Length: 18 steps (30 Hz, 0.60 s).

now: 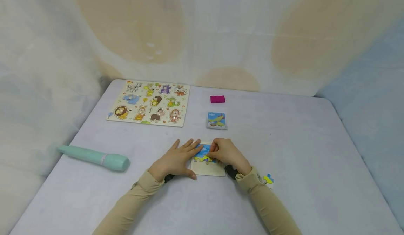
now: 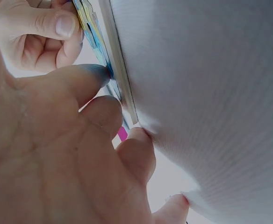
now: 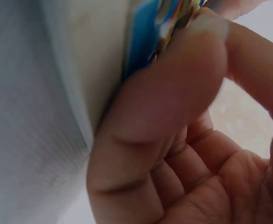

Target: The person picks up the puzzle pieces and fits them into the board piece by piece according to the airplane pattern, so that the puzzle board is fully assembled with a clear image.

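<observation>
A small wooden puzzle tray [image 1: 208, 170] lies flat, its upper part filled with blue and yellow jigsaw pieces [image 1: 200, 154] and its lower part bare wood. My left hand [image 1: 176, 159] rests along its left side with spread fingers, fingertips touching the pieces and the tray's edge in the left wrist view. Over the tray's right half, my right hand [image 1: 228, 153] has curled fingers, and its thumb and forefinger pinch a jigsaw piece, mostly hidden by the fingers. One loose jigsaw piece [image 1: 268, 180] lies beside the right sleeve.
Beyond the tray lie a picture card with an aeroplane [image 1: 216, 120] and a magenta block [image 1: 217, 99]. An animal puzzle board [image 1: 148, 103] is at the back left. A mint-green, stick-shaped object [image 1: 94, 158] lies at the left.
</observation>
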Tool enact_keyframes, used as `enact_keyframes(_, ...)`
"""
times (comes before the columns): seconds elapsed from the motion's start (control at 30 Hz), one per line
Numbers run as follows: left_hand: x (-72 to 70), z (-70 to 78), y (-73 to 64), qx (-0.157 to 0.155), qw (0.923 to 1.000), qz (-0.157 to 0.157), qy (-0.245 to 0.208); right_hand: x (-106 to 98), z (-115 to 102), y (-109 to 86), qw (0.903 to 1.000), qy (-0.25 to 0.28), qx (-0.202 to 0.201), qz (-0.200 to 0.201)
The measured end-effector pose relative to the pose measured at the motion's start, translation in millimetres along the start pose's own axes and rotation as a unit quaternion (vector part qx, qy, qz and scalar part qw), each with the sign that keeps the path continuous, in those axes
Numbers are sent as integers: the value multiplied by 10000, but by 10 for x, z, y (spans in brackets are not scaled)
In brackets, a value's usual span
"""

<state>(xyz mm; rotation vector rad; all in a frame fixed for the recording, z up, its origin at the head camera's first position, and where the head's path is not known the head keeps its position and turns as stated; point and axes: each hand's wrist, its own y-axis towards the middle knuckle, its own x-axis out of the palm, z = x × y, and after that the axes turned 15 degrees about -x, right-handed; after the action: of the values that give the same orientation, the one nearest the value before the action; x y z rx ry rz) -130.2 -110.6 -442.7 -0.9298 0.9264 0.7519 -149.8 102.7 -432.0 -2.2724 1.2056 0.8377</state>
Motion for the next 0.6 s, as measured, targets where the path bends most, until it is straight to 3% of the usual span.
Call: enact_keyframes(0.6, -32, 11, -16, -19, 10000, -39, -52, 52, -8, 13, 9994, -288, 37, 206)
